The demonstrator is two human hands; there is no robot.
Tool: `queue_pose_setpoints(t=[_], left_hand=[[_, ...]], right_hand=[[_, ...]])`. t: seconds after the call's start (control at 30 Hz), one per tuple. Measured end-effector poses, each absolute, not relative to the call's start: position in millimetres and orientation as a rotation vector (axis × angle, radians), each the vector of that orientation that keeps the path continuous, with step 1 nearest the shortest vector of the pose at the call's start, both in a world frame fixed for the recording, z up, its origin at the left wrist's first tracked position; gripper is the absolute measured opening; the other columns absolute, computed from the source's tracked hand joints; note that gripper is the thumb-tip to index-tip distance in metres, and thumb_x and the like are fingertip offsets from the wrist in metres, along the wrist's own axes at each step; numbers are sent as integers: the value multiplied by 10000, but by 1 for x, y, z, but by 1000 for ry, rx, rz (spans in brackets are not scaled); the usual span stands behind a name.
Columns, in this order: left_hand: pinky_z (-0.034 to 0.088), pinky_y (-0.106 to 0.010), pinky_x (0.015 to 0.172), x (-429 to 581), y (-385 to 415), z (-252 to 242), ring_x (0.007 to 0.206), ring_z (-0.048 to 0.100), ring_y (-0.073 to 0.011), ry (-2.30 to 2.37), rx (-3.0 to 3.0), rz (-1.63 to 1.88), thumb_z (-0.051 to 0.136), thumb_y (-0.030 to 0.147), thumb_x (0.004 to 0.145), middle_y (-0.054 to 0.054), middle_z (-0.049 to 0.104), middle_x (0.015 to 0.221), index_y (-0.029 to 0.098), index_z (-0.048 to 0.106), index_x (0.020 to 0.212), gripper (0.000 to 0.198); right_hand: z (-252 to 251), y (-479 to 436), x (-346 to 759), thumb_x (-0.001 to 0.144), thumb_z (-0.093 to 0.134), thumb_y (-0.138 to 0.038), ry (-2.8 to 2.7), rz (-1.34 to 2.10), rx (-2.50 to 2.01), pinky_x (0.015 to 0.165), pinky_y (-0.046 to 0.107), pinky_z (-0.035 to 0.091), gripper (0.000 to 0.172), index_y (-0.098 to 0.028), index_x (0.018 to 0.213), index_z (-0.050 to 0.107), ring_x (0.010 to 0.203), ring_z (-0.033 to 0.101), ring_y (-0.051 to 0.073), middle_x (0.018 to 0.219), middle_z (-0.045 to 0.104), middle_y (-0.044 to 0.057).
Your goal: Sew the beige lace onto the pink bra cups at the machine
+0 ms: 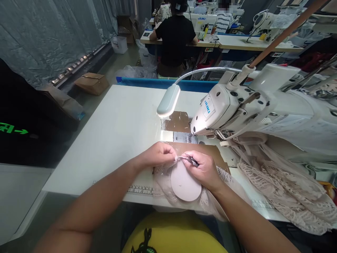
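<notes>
My left hand (164,154) is closed in a pinch on the top edge of a pale pink lace-and-mesh garment piece (162,182). My right hand (201,167) is closed around small dark thread snips (193,161), whose blades lie partly hidden by the fingers. Its fingertips also meet the twisted pale edge between the two hands. A smooth, rounded pink cup (185,182) hangs below my hands, with lace and mesh spread around it. The piece lies at the front edge of the white sewing table (118,123), over brown card (210,151).
A white JUKI sewing machine (218,109) stands to the right, with a lamp (168,101) bending over the table. Beige lace fabric (286,189) is heaped on the right. Beyond the table, a person in black (175,35) sits at another machine. A cardboard box (92,83) lies on the floor.
</notes>
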State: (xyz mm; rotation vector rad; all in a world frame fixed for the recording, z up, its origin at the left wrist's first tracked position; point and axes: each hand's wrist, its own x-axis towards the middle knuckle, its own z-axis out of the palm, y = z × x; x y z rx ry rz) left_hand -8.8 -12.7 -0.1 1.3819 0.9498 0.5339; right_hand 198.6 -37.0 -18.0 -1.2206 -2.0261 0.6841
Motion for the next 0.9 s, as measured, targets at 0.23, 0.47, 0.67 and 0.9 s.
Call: queue_pose_setpoints(t=[0.23,0.47,0.67,0.9], left_hand=[[415,-214,636,-10,-10,0,762,576,-120,843,1077,607,530,175,731,-52,641,836,129,604,684,99],[388,-199,584,-5,-16,-4,635,497,-83,912,1363,623,676,316,745,9,557,718,144,612,843,208],[358,-185,523,-4,-22,-5,552,418,-64,931,1446,593,634,285,777,46,476,635,148,594,864,167],[379,-190,501,-5,-20,2,540,470,-75,835,1344,533,562,313,836,12,519,617,128,586,794,191]], right_hand=[[-17,-36,201,797,565,-195,-2035,624,-1235,661,278,487,113,-213,861,656,744,651,176,819,713,19],[-16,-38,199,819,610,-256,-2005,619,-1239,652,271,485,79,-206,861,654,718,646,164,804,710,17],[-15,-37,199,822,617,-235,-2031,614,-1224,666,261,486,85,-206,876,677,725,650,156,809,719,10],[-17,-38,200,821,615,-215,-2034,556,-1148,626,245,473,57,-201,847,664,672,633,144,768,706,10]])
